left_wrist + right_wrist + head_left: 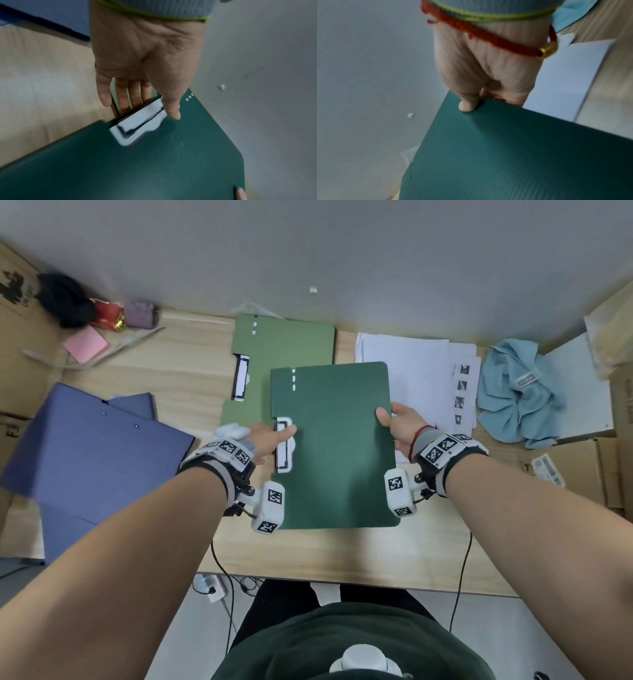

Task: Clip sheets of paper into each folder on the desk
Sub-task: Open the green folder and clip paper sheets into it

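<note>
Left hand: our left hand pinched the dark green folder at its white clip — thumb on top, fingers beneath.
Right hand: our right hand gripped the right edge, thumb over the cover.
Folder: held closed above the desk, overlapping the light green folder.
Risk: we judged the smooth cover might slip from so shallow a hold — or knock the paper sheets lying right.

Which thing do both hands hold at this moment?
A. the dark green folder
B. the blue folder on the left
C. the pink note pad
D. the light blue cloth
A: the left hand and the right hand grip opposite edges of the dark green folder.
</note>
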Tool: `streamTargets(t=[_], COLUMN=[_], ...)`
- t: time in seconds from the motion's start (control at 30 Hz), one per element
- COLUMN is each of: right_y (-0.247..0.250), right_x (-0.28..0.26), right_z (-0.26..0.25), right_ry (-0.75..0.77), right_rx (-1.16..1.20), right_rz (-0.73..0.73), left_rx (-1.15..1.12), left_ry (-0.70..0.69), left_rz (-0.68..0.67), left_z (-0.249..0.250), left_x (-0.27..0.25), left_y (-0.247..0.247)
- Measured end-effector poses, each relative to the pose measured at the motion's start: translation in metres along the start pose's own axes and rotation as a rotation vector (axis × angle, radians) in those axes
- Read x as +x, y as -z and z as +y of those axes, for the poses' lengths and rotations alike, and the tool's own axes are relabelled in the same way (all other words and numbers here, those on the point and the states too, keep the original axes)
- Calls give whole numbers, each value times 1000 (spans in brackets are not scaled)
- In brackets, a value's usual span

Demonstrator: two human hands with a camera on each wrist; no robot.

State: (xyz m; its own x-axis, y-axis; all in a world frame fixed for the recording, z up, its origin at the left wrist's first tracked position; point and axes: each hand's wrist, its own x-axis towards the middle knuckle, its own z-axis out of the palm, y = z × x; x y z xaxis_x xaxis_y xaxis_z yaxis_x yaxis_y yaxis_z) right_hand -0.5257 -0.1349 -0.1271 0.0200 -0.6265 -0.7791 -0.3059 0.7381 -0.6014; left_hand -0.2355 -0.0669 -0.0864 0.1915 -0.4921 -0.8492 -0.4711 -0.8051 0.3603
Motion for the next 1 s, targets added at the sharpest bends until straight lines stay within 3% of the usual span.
streamTargets(t=[0.13, 0.3, 0.4, 0.53, 0.7, 1.0], right_y=[-17, -71, -91, -107, -121, -130], right_x=[39, 26, 32, 76, 77, 93], right_z=[-30, -83, -89, -85, -101, -91], right_ry=[55, 21, -11, -37, -39, -92], right_rx=[91, -34, -95, -195, -251, -505], right_rz=[29, -53, -90, -53, 20, 159], left_rx=[-83, -52, -2, 134, 259, 264], left_ry=[-49, -66, -69, -77, -105, -161], left_rz=[14, 244, 298, 261, 185, 128], left_z=[-1, -8, -8, -6, 0, 6], left_x=[7, 27, 35, 53, 74, 96], left_y=[34, 80, 95, 109, 109, 98])
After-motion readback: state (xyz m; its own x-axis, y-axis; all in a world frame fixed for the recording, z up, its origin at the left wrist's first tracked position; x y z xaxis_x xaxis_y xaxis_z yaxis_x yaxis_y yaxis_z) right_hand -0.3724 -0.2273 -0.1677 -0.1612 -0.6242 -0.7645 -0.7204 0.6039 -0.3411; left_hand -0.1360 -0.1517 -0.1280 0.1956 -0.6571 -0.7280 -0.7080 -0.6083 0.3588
